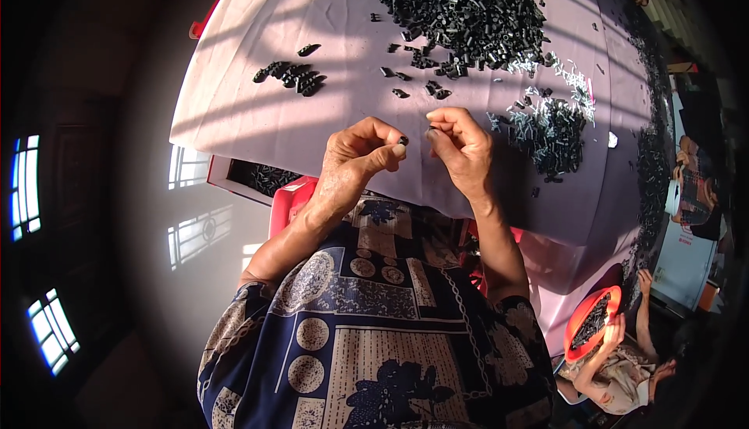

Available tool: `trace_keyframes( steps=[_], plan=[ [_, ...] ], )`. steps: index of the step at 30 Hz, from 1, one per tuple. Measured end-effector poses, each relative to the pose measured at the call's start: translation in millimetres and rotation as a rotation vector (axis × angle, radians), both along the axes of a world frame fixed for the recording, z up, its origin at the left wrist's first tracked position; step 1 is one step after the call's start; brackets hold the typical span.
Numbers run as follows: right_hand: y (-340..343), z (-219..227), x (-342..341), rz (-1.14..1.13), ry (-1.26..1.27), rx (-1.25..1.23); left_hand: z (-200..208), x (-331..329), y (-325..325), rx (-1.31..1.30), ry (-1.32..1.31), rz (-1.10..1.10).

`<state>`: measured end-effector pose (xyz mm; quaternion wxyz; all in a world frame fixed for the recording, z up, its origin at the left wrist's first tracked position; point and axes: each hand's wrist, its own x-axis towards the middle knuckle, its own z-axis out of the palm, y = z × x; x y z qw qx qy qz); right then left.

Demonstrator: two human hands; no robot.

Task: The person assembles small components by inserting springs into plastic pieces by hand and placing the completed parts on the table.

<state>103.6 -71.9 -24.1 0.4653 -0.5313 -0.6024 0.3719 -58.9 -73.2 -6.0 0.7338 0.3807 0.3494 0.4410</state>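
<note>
My left hand (360,154) pinches a small black plastic piece (402,141) between thumb and fingertips, above the near edge of the table. Just to its right, my right hand (463,152) has thumb and forefinger closed on a tiny dark piece (432,128), mostly hidden by the fingertips. The hands are slightly apart. Beyond them a large heap of small black plastic pieces (468,15) lies on the pale cloth. A few loose black pieces (400,93) sit nearer. Left of these is a small cluster of black pieces (290,76).
A pile of black pieces mixed with silvery bits (550,136) lies right of my right hand. Below the table's left edge are an open box (221,170) of black pieces and a red plastic seat (290,201). At lower right, another person holds a red basin (576,324).
</note>
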Motion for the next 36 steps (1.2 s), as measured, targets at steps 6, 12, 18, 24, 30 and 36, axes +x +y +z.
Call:
trace_keyframes(
  steps=[6, 12, 18, 24, 30, 36],
  plan=[
    [-4, 10, 3, 0.134, 0.608, -0.174, -1, 13, 0, -0.032, 0.005, -0.032],
    [-7, 16, 5, 0.139, 0.632, -0.090, -4, 20, 2, -0.047, -0.031, -0.118],
    [-8, 13, 5, 0.181, 0.578, 0.000, -7, 21, 3, -0.101, -0.117, -0.168],
    [-6, 17, 8, 0.238, 0.598, 0.015, -5, 19, 4, -0.075, -0.122, -0.196],
    [-4, 18, 14, 0.220, 0.645, -0.008, -3, 26, 6, -0.055, -0.069, -0.180],
    [0, 17, 21, 0.247, 0.602, 0.030, -5, 32, 11, -0.132, -0.137, -0.222]
  ],
)
